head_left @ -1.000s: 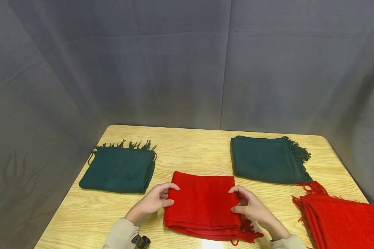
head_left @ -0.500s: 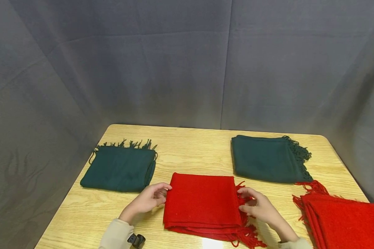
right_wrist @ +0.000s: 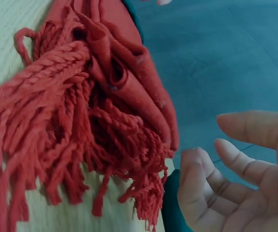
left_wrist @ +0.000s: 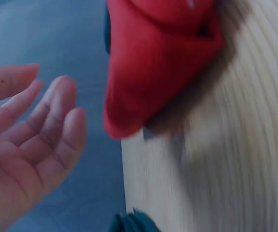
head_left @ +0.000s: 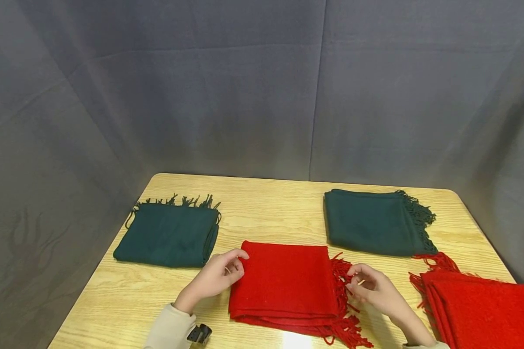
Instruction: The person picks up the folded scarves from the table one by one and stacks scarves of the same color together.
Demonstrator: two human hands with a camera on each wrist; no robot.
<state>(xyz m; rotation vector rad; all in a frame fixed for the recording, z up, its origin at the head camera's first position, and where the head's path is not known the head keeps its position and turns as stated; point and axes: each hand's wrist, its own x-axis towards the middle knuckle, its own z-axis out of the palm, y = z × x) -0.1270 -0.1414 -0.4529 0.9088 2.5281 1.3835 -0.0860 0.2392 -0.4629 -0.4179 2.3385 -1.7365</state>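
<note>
A folded red scarf [head_left: 286, 281] lies at the front middle of the table, its fringe [head_left: 351, 329] spilling out on the right side. My left hand [head_left: 216, 276] hovers at the scarf's left edge with loosely bent fingers and nothing in them. In the left wrist view the left hand [left_wrist: 33, 140] is apart from the folded red end [left_wrist: 148, 67]. On the other side, my right hand [head_left: 375, 291] is over the fringe, fingers relaxed. The right wrist view shows the right hand [right_wrist: 240, 174] holding nothing, beside the scarf's layered folds [right_wrist: 124, 77] and twisted tassels [right_wrist: 57, 130].
Two folded dark green scarves lie farther back, one at left [head_left: 168, 235] and one at right [head_left: 373, 223]. A second red scarf [head_left: 484, 310] sits at the right front, its fringe touching the right green one. Grey cloth [head_left: 244, 106] hangs behind the wooden table [head_left: 266, 203].
Both hands have let go of the red scarf's sides. The right hand has moved right, off the edge and over the fringe. My left hand drew back left, then returned toward the edge.
</note>
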